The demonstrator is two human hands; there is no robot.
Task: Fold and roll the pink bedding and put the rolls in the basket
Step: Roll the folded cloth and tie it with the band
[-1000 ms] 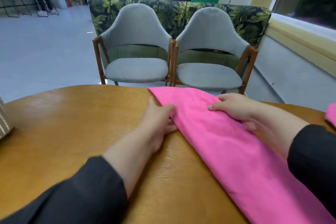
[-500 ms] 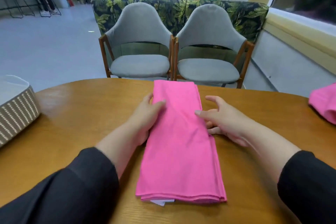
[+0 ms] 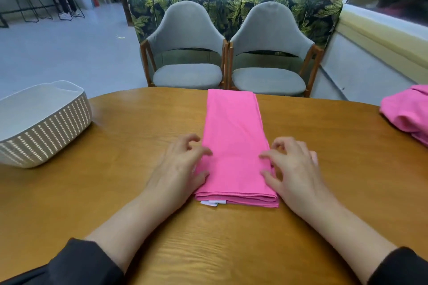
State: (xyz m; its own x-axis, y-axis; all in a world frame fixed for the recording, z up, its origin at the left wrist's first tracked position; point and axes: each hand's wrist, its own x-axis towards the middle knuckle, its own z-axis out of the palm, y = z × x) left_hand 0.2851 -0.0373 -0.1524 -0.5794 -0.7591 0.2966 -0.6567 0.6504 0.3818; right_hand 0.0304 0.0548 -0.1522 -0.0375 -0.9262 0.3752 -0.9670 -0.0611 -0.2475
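While my left hand [image 3: 179, 169] and right hand [image 3: 293, 169] rest loosely curled, gripping nothing, on the folded pink sheet's [image 3: 234, 143] near end – right of the basket [image 3: 46, 127] on the worktop [image 3: 139, 192] – an uneven start would skew the roll.

The wooden worktop [image 3: 120, 183] carries a folded pink strip [image 3: 234, 136] at centre, a woven basket [image 3: 44, 127] at left, and a pink heap [image 3: 407, 115] at right.

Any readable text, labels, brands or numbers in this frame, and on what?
None can be read.
White tag under the near edge of the folded pink bedding: shows no legible print.
Basket, wooden table, grey chairs: no writing visible.
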